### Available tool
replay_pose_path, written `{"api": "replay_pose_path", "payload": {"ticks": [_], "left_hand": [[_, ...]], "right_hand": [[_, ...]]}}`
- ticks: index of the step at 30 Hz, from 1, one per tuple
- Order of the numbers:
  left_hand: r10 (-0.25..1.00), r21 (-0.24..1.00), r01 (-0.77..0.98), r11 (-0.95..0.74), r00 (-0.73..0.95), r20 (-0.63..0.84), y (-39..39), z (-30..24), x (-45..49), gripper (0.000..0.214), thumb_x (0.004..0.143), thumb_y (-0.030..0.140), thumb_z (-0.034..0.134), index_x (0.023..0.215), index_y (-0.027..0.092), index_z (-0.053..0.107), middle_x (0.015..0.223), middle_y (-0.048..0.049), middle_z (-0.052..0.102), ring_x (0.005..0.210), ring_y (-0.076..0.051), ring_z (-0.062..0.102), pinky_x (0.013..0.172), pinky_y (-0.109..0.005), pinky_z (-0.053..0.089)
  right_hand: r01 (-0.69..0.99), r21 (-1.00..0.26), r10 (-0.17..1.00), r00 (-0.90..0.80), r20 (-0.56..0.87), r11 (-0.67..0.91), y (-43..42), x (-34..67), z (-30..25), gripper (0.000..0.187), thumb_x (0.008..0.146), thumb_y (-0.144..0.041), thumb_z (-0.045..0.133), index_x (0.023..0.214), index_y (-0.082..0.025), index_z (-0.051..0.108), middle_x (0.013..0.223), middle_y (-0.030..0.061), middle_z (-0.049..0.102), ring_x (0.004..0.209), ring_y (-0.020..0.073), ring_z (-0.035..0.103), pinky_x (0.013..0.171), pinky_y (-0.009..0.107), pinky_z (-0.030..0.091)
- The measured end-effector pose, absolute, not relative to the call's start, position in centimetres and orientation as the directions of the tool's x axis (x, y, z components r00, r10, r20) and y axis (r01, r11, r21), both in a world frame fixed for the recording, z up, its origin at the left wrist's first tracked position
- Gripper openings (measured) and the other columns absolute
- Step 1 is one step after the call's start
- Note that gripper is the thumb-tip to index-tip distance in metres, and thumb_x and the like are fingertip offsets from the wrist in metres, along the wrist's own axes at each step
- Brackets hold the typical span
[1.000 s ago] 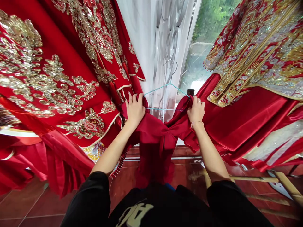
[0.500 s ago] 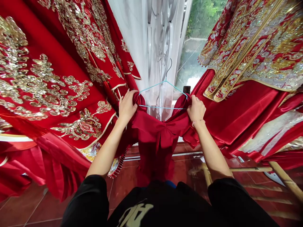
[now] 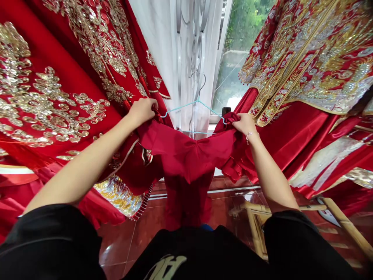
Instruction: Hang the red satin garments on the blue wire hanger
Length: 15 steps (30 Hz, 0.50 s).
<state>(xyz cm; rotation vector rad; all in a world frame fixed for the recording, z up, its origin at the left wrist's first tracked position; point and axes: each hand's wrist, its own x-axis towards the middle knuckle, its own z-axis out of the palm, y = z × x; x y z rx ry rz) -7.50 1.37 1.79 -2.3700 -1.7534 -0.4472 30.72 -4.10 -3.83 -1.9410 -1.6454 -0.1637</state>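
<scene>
Stretching dark-red satin garment taut before pale-blue wire hanger; left hand, right hand level, fingers closed on cloth.

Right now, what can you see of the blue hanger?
A thin light-blue wire hanger with a grey metal hook, upright before a white sheer curtain. Its shoulders and lower bar form a triangle. Both ends reach into a red satin garment gathered by the left hand and right hand.
</scene>
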Motion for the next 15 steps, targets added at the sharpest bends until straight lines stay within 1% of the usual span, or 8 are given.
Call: {"api": "replay_pose_path", "payload": {"ticks": [2,4,6,8,10,11,13,15], "left_hand": [[0.868,0.044,0.899,-0.435,0.406,0.287,1.5,2.2,-8.8,0.048,0.071,0.010,0.051,0.113,0.024,0.071,0.115,-0.0076,0.073,0.113,-0.028,0.066,0.101,-0.041,0.053],[0.806,0.019,0.834,-0.552,0.527,0.268,0.8,2.0,-9.3,0.052,0.070,0.011,0.047,0.114,0.026,0.071,0.127,-0.0044,0.069,0.119,-0.025,0.064,0.103,-0.038,0.052],[0.781,-0.017,0.816,-0.578,0.558,0.281,-0.4,1.7,-9.2,0.054,0.070,0.012,0.046,0.116,0.026,0.072,0.138,-0.0042,0.063,0.124,-0.026,0.062,0.104,-0.038,0.052],[0.803,-0.055,0.855,-0.516,0.505,0.316,-1.7,1.4,-8.7,0.053,0.071,0.012,0.047,0.116,0.024,0.072,0.141,-0.0060,0.061,0.121,-0.028,0.064,0.101,-0.040,0.054],[0.841,-0.084,0.906,-0.414,0.416,0.346,-2.5,1.6,-8.2,0.047,0.074,0.011,0.049,0.112,0.022,0.074,0.137,-0.0087,0.064,0.116,-0.032,0.067,0.100,-0.043,0.055],[0.857,-0.089,0.925,-0.369,0.376,0.352,-2.7,1.8,-8.0,0.043,0.075,0.011,0.051,0.109,0.020,0.075,0.132,-0.0096,0.066,0.113,-0.033,0.068,0.100,-0.045,0.054],[0.879,-0.055,0.940,-0.337,0.335,0.338,-2.4,2.2,-7.9,0.036,0.075,0.010,0.053,0.101,0.019,0.077,0.119,-0.0094,0.072,0.110,-0.034,0.070,0.100,-0.046,0.053],[0.886,0.043,0.921,-0.387,0.359,0.294,-1.7,2.6,-8.3,0.032,0.074,0.009,0.053,0.092,0.018,0.078,0.102,-0.0065,0.076,0.106,-0.030,0.071,0.101,-0.041,0.053]], "right_hand": [[0.913,-0.407,0.873,0.220,0.435,-0.028,-4.3,31.4,-3.7,0.017,0.079,-0.031,0.065,0.078,-0.015,0.072,0.065,0.0049,0.066,0.065,0.0189,0.057,0.059,0.028,0.037],[0.918,-0.397,0.879,0.192,0.437,-0.003,-4.9,31.4,-3.9,0.016,0.080,-0.028,0.064,0.078,-0.014,0.071,0.065,0.0050,0.066,0.064,0.0181,0.056,0.060,0.028,0.037],[0.949,-0.314,0.875,0.154,0.460,-0.002,-5.8,30.8,-4.1,0.015,0.081,-0.025,0.063,0.082,-0.014,0.072,0.074,0.0078,0.070,0.068,0.0196,0.059,0.063,0.029,0.039],[0.986,-0.165,0.851,0.100,0.516,-0.016,-6.8,30.1,-4.2,0.016,0.081,-0.023,0.062,0.088,-0.014,0.072,0.090,0.0128,0.073,0.082,0.0241,0.062,0.068,0.032,0.041],[1.000,-0.025,0.827,0.030,0.561,-0.019,-7.4,29.6,-4.1,0.018,0.081,-0.024,0.061,0.091,-0.014,0.072,0.104,0.0162,0.072,0.095,0.0285,0.061,0.073,0.035,0.042],[1.000,0.011,0.827,0.004,0.563,-0.012,-7.6,29.5,-4.0,0.017,0.080,-0.023,0.061,0.090,-0.014,0.072,0.106,0.0165,0.071,0.097,0.0292,0.061,0.074,0.036,0.042],[1.000,-0.007,0.847,-0.004,0.532,0.009,-7.5,29.8,-3.8,0.015,0.079,-0.022,0.060,0.086,-0.015,0.072,0.099,0.0149,0.072,0.090,0.0277,0.062,0.074,0.036,0.043],[0.994,-0.097,0.864,0.014,0.504,0.040,-7.1,30.6,-3.7,0.012,0.078,-0.022,0.060,0.079,-0.016,0.071,0.086,0.0121,0.071,0.080,0.0252,0.062,0.072,0.035,0.043]]}}
